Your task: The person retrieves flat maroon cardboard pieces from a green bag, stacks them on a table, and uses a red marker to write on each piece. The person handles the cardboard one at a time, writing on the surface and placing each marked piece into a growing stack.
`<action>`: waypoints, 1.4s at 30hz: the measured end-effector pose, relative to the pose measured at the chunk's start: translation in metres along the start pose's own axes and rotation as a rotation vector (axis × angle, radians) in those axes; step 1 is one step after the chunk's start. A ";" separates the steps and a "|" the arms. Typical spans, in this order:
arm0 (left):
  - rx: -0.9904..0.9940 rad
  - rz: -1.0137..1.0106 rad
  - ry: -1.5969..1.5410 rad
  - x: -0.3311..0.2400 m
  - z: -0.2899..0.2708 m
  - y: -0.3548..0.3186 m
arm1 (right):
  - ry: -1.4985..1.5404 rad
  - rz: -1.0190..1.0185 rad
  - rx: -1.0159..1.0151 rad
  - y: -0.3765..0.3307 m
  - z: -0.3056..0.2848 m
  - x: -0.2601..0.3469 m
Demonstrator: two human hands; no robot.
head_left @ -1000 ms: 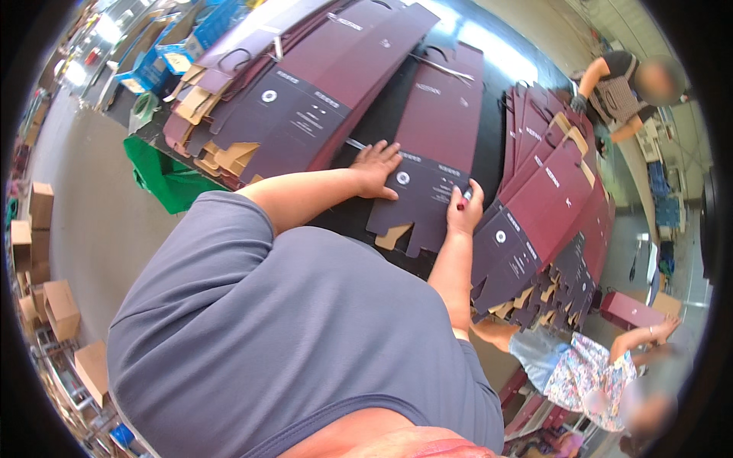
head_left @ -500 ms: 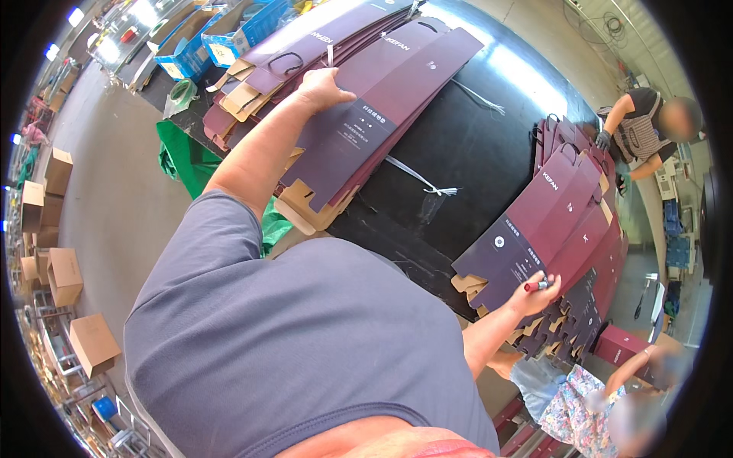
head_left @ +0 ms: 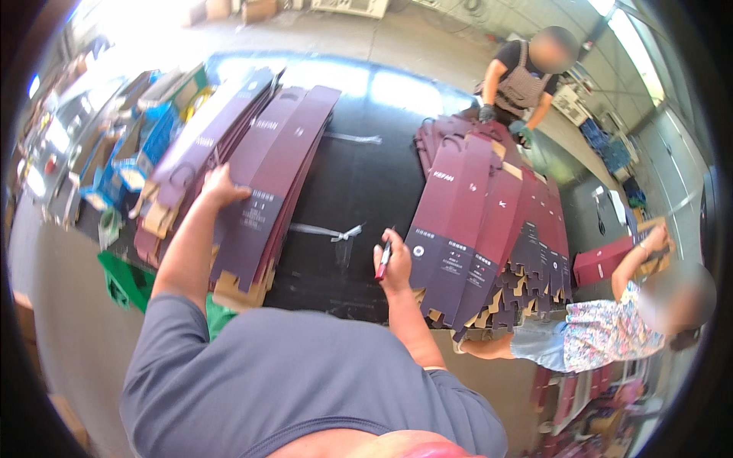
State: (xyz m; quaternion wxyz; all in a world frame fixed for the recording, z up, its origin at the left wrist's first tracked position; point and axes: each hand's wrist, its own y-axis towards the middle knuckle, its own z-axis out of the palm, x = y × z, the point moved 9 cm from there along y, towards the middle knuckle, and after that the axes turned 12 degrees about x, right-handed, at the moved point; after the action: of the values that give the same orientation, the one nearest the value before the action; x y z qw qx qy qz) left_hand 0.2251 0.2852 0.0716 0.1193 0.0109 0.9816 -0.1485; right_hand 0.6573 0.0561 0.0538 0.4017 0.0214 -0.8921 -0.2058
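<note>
Stretching before you, the black table (head_left: 351, 179) carries a stack of flat maroon cartons (head_left: 265, 149) at left and a fanned pile (head_left: 450, 202) at right. Your left hand (head_left: 223, 188) is on the stack; whether it grips one, I cannot tell. Your right hand (head_left: 395, 266) grasps a red-ended marker (head_left: 382, 263) near the pile.

Cartons (head_left: 276, 149) are maroon and dark purple, the marker (head_left: 383, 262) partly red, the tabletop (head_left: 355, 183) black.
</note>
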 end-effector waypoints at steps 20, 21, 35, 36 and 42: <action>0.087 -0.286 -0.067 -0.034 -0.025 -0.058 | 0.120 -0.012 0.062 -0.027 0.031 -0.006; 0.060 -0.240 -0.077 -0.029 -0.026 -0.052 | 0.123 0.015 0.072 -0.029 0.032 -0.011; 0.018 0.321 -0.666 -0.231 0.018 -0.098 | 0.574 0.246 -0.368 -0.033 -0.076 -0.080; 0.085 0.348 -0.771 -0.238 0.050 -0.093 | 0.557 0.226 -0.391 -0.030 -0.084 -0.074; 0.232 0.257 -0.893 -0.227 0.198 -0.060 | 0.912 0.357 -0.281 -0.041 -0.055 -0.092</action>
State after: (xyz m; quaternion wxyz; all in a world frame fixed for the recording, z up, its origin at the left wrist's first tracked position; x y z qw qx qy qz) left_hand 0.4877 0.1727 -0.0406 0.5448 0.0804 0.8020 -0.2313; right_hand 0.7545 0.0184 0.0056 0.7783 -0.0982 -0.5792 -0.2217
